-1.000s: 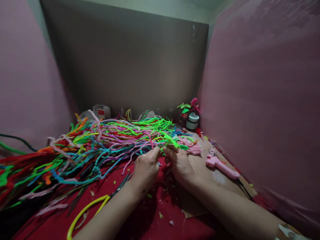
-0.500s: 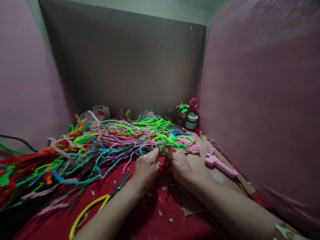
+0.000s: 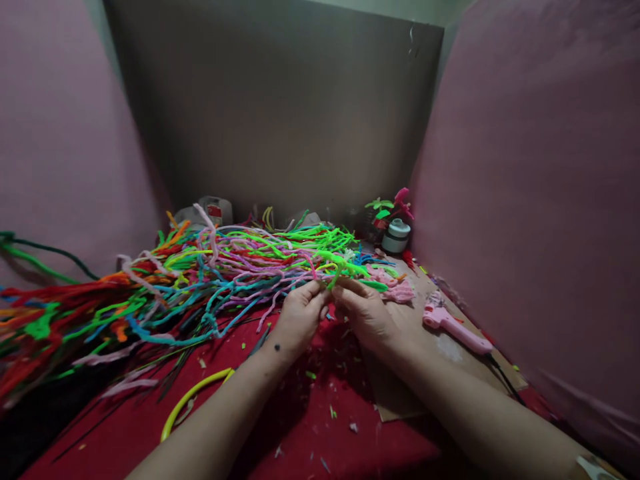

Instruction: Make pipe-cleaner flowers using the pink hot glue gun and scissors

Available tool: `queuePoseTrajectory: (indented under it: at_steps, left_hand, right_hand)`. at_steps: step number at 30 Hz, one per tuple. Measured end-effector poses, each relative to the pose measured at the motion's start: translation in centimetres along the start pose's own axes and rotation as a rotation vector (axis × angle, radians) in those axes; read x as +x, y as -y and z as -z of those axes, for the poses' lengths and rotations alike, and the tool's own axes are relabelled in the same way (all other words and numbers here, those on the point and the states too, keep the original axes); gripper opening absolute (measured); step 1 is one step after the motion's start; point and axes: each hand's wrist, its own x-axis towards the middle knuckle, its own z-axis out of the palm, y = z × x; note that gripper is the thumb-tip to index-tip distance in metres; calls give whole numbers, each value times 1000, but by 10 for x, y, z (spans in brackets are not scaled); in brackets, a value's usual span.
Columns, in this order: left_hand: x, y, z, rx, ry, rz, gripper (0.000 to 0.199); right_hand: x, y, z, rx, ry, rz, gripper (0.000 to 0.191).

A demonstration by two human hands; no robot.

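Clock directions are taken from the paired fingertips, with 12 o'clock pointing away from the person. The green fuzzy piece [image 3: 338,273] is located at the fingertips, above the red cloth [image 3: 300,437]. The left hand [image 3: 301,317] is closed in a narrow pinch at its lower end; the right hand [image 3: 367,313] pinches it from the 3 o'clock side, fingers curled with almost no opening. Exact finger contact is partly hidden. Caution: uneven pressure or opposed twisting between the two pinches could bend the piece or let it slip. The pile of fuzzy stems [image 3: 250,263], spread from 9 to 12 o'clock, lies close behind; a loose end could snag and drag other stems along. The scissors [image 3: 197,387], at 8 o'clock, lie partly beneath the left forearm; lowering or sweeping that arm could shift them or bring skin against the blades. The pink glue gun [image 3: 457,330] rests on cardboard [image 3: 390,400] between 3 and 4 o'clock. Whether it is hot cannot be determined; if so, a wide right-hand movement risks a burn. The pink fuzzy bundle [image 3: 399,291], at 3 o'clock, could be crushed by the right knuckles.
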Motion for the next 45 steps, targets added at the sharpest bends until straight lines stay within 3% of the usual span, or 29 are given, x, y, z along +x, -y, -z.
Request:
queuePoseTrajectory:
  at_steps: [6, 17, 27, 31, 36, 40, 42, 45]
  left_hand:
    - [-2, -2, 1, -198, 81, 173, 23]
    - [-1, -3, 15, -512, 397, 332, 15]
    - [-2, -2, 22, -502, 535, 367, 14]
    - [-2, -5, 17, -329, 440, 261, 18]
    - [-2, 0, 3, 80, 101, -8, 14]
    - [-8, 5, -2, 448, -160, -263, 4]
    - [-10, 4, -1, 505, -162, -298, 14]
    - [-8, 0, 1, 380, -99, -258, 19]
  right_hand:
    - [5, -2, 5, -29, 13, -3, 11]
    - [8, -4, 7, 140, 177, -62, 21]
    - [6, 0, 6, 90, 228, -39, 12]
    - [4, 1, 3, 116, 183, -61, 14]
    - [4, -2, 2, 99, 73, -91, 17]
    - [3, -4, 1, 10, 12, -18, 20]
    - [2, -3, 1, -44, 25, 11, 20]
    - [1, 1, 1, -95, 69, 20, 22]
